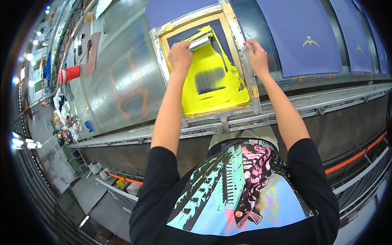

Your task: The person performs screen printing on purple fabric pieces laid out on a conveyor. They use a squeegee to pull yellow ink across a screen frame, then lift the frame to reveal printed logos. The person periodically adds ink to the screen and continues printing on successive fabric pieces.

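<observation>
A screen-printing frame (252, 87) lies on the long table, its mesh largely covered in bright yellow ink (208, 100). Near the middle of the mesh is a dark, thinly inked patch (209, 80). My left hand (180, 56) is closed around one end of a squeegee (200, 43), which lies across the upper part of the ink. Yellow ink is smeared at the squeegee's far edge. My right hand (257, 59) has its fingers curled at the frame's right rail. Under the frame, purple-blue fabric (169, 10) shows beyond the far side.
More purple-blue fabric panels (300, 36) lie to the right, some with a small yellow print (311, 42). A red cylindrical container (70, 74) and tools stand at the left. A metal rail (286, 113) runs along the table's near edge, in front of my body.
</observation>
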`<state>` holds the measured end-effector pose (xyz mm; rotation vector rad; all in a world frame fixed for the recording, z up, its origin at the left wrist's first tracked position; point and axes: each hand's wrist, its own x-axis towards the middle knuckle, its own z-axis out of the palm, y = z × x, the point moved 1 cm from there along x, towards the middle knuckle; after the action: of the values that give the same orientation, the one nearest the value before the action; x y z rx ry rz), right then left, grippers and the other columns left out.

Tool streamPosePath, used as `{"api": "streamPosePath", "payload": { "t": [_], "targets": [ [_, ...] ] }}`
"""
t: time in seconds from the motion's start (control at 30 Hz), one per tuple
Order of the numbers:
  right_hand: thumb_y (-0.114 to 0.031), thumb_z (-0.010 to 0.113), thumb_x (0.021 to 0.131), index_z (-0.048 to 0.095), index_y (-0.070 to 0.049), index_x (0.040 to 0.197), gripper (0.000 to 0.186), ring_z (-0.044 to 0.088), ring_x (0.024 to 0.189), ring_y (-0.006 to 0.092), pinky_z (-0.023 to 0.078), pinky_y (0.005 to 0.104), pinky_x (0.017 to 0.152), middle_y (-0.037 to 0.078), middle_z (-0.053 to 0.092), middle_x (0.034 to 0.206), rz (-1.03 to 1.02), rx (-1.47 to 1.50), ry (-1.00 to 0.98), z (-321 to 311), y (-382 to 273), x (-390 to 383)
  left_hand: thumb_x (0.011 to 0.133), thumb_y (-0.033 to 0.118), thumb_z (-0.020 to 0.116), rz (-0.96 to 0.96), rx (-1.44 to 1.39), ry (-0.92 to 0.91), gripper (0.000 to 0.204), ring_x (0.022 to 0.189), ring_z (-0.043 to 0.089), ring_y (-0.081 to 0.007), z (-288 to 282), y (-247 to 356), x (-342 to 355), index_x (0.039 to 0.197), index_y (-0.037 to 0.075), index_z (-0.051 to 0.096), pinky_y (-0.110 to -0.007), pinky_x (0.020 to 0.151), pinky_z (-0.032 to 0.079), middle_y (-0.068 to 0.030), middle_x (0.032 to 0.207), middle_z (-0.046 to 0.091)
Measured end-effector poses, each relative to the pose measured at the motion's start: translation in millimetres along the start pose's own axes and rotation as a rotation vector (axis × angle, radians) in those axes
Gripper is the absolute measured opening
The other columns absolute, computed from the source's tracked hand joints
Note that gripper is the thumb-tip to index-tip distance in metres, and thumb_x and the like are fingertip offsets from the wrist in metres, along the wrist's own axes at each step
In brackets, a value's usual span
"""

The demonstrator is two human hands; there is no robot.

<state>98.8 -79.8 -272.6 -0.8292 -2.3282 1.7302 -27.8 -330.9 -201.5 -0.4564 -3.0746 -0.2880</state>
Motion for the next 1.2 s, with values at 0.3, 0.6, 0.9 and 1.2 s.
{"api": "streamPosePath", "payload": {
  "t": [0.3, 0.6, 0.9, 1.2],
  "targets": [
    [-0.026, 0.058, 0.102, 0.069, -0.008, 0.109, 0.022, 0.064, 0.067, 0.0319, 0.048, 0.0421, 0.066, 0.018, 0.065, 0.074, -0.124, 0.031, 0.049, 3, 4, -1, 0.08, 0.0, 0.068, 0.146, -0.08, 0.126, 0.031, 0.086, 0.069, -0.0201, -3, 23, -158, 0.097, 0.024, 0.079, -0.039, 0.072, 0.051, 0.0039, 0.096, 0.077],
    [-0.026, 0.059, 0.103, 0.069, -0.006, 0.109, 0.023, 0.064, 0.074, 0.0239, 0.049, 0.0378, 0.072, 0.015, 0.07, 0.084, -0.063, 0.025, 0.016, 0, 0, -1, 0.078, 0.021, 0.075, -0.113, 0.003, -0.222, 0.035, 0.098, 0.072, -0.0321, -14, -13, 47, 0.113, 0.027, 0.079, -0.044, 0.085, 0.058, -0.0117, 0.104, 0.076],
    [-0.025, 0.058, 0.103, 0.07, -0.007, 0.108, 0.022, 0.058, 0.062, 0.023, 0.045, 0.0383, 0.063, 0.013, 0.063, 0.071, -0.063, 0.019, 0.016, 2, 5, -6, 0.081, 0.003, 0.067, 0.093, -0.049, -0.004, 0.033, 0.087, 0.069, -0.0286, -1, 15, -51, 0.1, 0.026, 0.081, -0.044, 0.075, 0.055, -0.0028, 0.094, 0.075],
    [-0.024, 0.058, 0.102, 0.07, -0.008, 0.107, 0.021, 0.059, 0.064, 0.0265, 0.047, 0.0399, 0.066, 0.015, 0.062, 0.07, -0.036, 0.026, -0.008, 2, 6, -2, 0.079, 0.001, 0.069, 0.146, -0.098, 0.055, 0.03, 0.085, 0.068, -0.0218, -8, 32, -166, 0.097, 0.022, 0.08, -0.037, 0.072, 0.049, 0.0033, 0.096, 0.077]
  ]
}}
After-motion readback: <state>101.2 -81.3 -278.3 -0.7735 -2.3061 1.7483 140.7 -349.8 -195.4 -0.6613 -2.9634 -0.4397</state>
